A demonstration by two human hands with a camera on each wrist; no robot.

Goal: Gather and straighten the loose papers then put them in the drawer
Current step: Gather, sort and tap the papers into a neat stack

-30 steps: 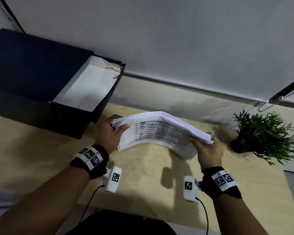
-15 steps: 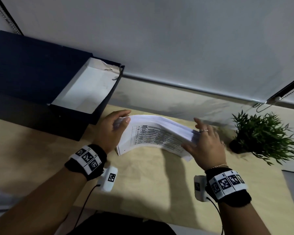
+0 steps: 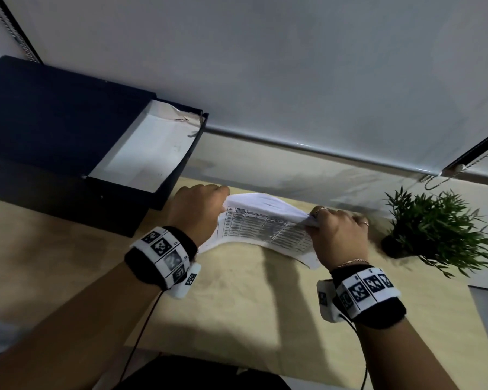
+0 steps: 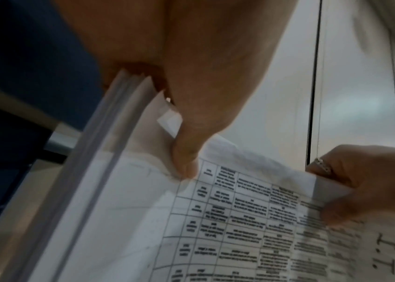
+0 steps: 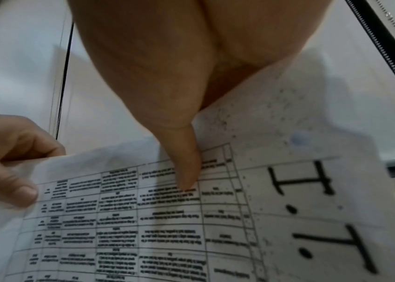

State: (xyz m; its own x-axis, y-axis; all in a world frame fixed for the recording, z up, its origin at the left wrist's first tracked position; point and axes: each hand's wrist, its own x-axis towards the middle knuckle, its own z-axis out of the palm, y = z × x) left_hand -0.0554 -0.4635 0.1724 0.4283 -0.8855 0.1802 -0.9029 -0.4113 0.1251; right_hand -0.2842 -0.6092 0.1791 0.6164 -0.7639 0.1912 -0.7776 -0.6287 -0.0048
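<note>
A stack of white papers with a printed table on top stands on its long edge on the wooden desk, bowed upward in the middle. My left hand grips its left end, thumb on the printed face. My right hand grips the right end, thumb pressed on the table print. The sheet edges show slightly uneven in the left wrist view. The dark blue drawer stands pulled out of its box at the back left, white inside.
A dark blue box fills the desk's back left. A small green potted plant sits just right of my right hand. A window blind with a bead chain hangs behind the desk.
My right hand went from lying flat against the stack's end to gripping it. Both hands moved closer together, and the stack bows up more in the middle.
</note>
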